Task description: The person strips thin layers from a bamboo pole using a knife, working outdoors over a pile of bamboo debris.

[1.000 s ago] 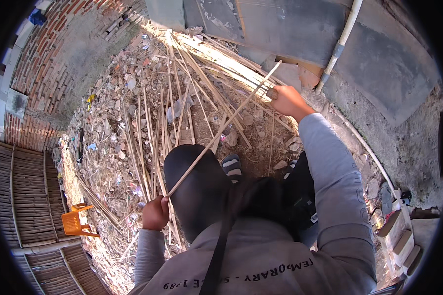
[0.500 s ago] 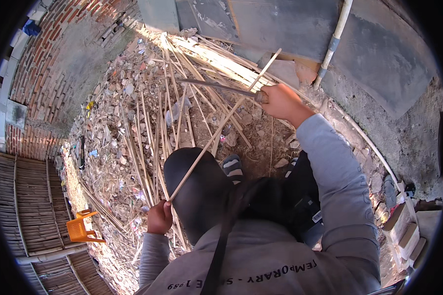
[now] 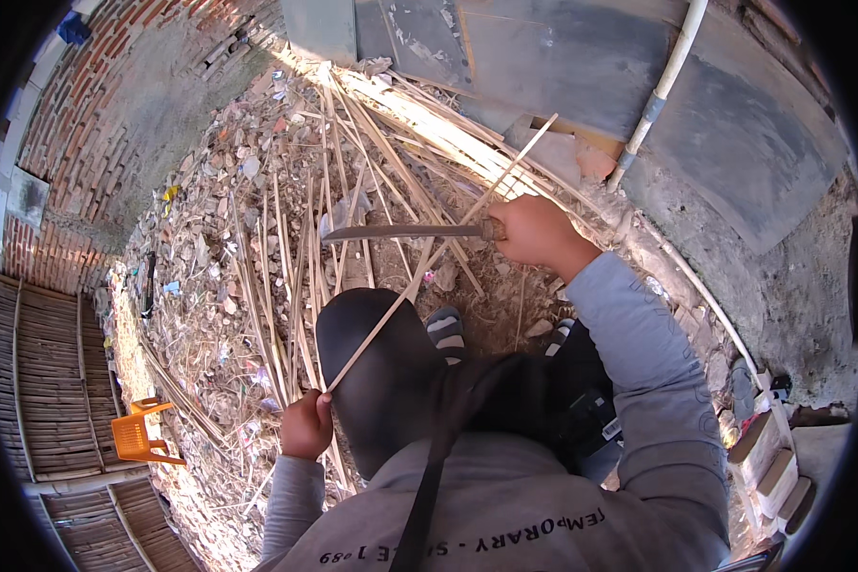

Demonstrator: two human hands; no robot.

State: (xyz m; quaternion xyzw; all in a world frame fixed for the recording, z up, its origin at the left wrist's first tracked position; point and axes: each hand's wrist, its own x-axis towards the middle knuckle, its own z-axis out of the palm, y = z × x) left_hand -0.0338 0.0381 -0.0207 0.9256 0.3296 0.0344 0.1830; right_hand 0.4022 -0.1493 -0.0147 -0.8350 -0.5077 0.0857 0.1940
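Note:
My left hand (image 3: pixel 307 425) pinches the near end of a long pale bamboo strip (image 3: pixel 377 334). The strip slants up to the right, past my black-clad knee (image 3: pixel 370 329). In my right hand (image 3: pixel 536 233) is the handle of a machete (image 3: pixel 400 232), with the long dark blade pointing left. The blade lies across the strip beyond my knee; whether it presses on it I cannot tell. Past the blade, the strip's far end rises beside my right fist.
Many loose bamboo strips (image 3: pixel 286 267) lie over the rubble and litter. A bright bundle (image 3: pixel 419 110) rests by the grey panels (image 3: pixel 562 62). An orange plastic chair (image 3: pixel 135 437) stands left, by a slatted bamboo screen (image 3: pixel 57 381). A pale pipe (image 3: pixel 660 95) rises at right.
My right hand has drawn the machete nearer to me along the strip, and its blade has turned more level. My left hand keeps its hold on the strip in nearly the same place.

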